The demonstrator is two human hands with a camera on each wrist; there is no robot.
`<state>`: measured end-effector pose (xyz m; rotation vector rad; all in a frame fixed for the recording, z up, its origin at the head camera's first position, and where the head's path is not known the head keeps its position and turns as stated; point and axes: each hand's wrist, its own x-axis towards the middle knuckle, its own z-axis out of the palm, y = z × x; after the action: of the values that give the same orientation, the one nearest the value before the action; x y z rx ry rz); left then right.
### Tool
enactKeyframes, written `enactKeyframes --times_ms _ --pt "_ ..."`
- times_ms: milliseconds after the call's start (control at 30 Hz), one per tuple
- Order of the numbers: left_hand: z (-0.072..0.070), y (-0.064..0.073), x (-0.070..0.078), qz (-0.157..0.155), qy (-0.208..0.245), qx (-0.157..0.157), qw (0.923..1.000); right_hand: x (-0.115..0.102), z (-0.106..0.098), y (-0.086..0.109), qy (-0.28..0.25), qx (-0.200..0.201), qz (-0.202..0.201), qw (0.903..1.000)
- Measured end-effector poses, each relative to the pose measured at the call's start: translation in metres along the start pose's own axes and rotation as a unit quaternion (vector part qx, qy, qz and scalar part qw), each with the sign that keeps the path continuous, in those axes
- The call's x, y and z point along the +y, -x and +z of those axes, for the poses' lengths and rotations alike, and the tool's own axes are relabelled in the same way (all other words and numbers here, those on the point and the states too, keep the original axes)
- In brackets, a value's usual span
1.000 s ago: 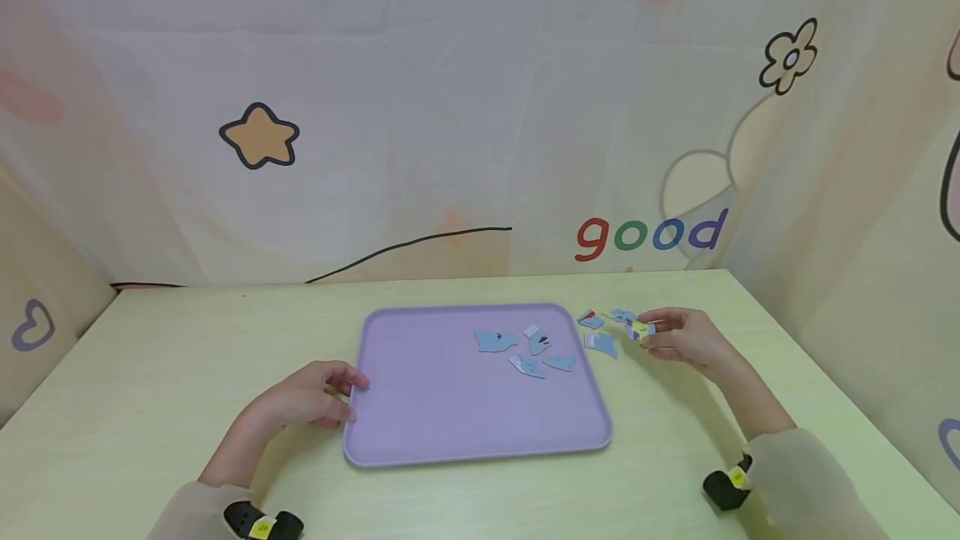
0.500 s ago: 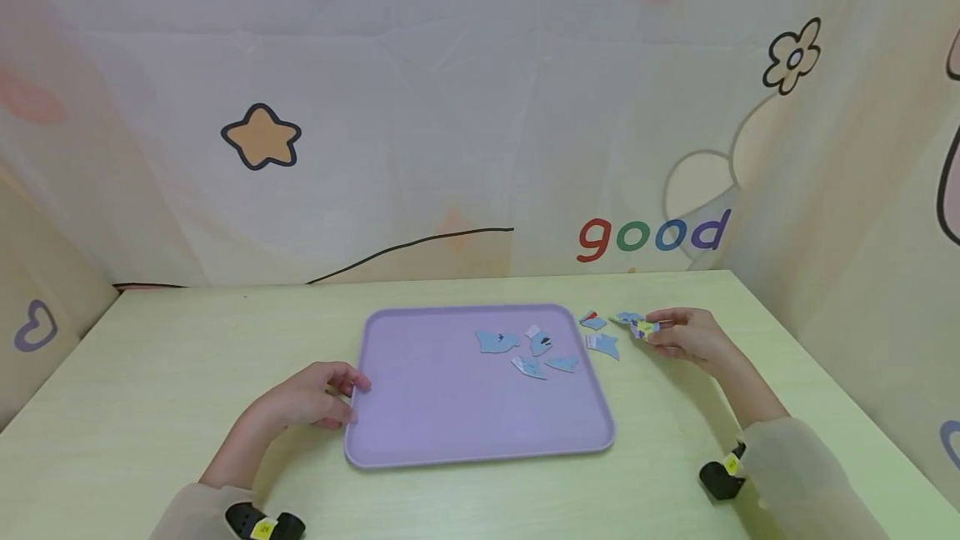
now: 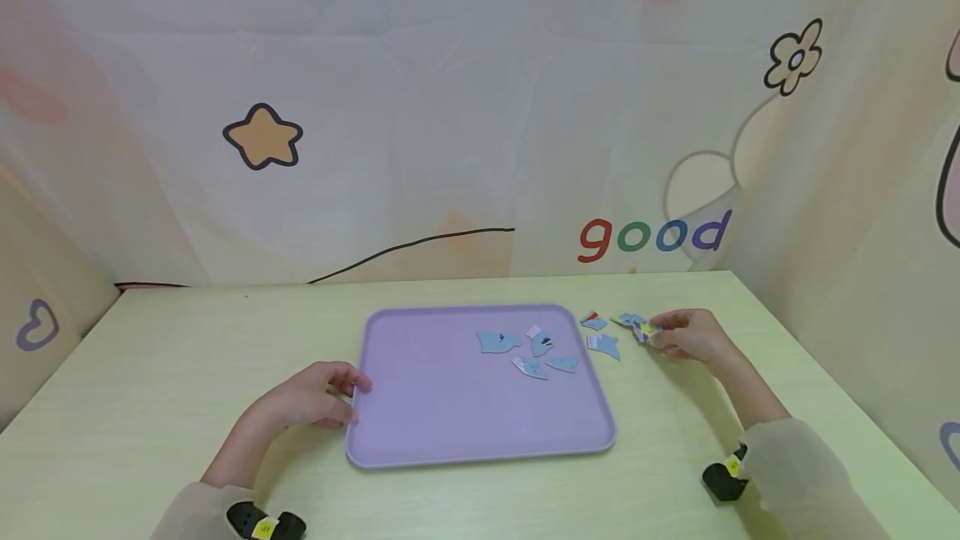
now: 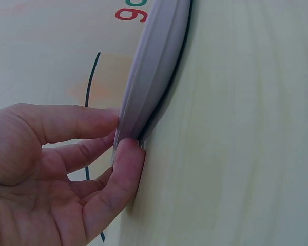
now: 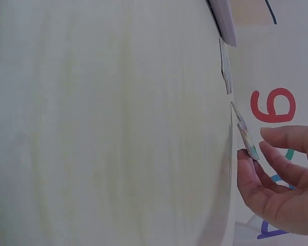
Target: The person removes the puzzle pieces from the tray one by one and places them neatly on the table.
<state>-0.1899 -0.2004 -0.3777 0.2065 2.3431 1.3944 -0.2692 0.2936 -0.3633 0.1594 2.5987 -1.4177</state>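
Yellow piece (image 3: pixel 647 332) shifted right, hands (image 3: pixel 693 336) gripping it and tray (image 3: pixel 450 411), “good” lettering (image 3: pixel 660 236)

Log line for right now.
left hand: grips purple tray edge | right hand: holds yellow-patterned piece beside tray | on tray: blue pieces

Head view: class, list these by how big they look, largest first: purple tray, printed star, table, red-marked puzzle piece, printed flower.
1. Table
2. Purple tray
3. Printed star and printed flower: too alike to rank
4. Red-marked puzzle piece
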Motion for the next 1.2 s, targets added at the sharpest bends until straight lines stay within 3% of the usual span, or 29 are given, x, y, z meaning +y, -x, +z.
enactKeyframes --times_ms 433,867,1200 --pt "0.0 0.0 0.001 0.006 0.0 -0.001 1.0 0.006 -0.007 0.005 0.091 0.013 -0.003 0.9958" --pt "0.0 -0.001 0.0 0.0 -0.001 0.0 1.0 -0.006 0.006 0.018 0.082 -0.025 -0.041 0.9954" --pt "0.0 -0.001 -0.001 0.008 0.003 -0.003 1.0 -0.022 0.032 0.027 0.048 -0.074 -0.115 0.9894"
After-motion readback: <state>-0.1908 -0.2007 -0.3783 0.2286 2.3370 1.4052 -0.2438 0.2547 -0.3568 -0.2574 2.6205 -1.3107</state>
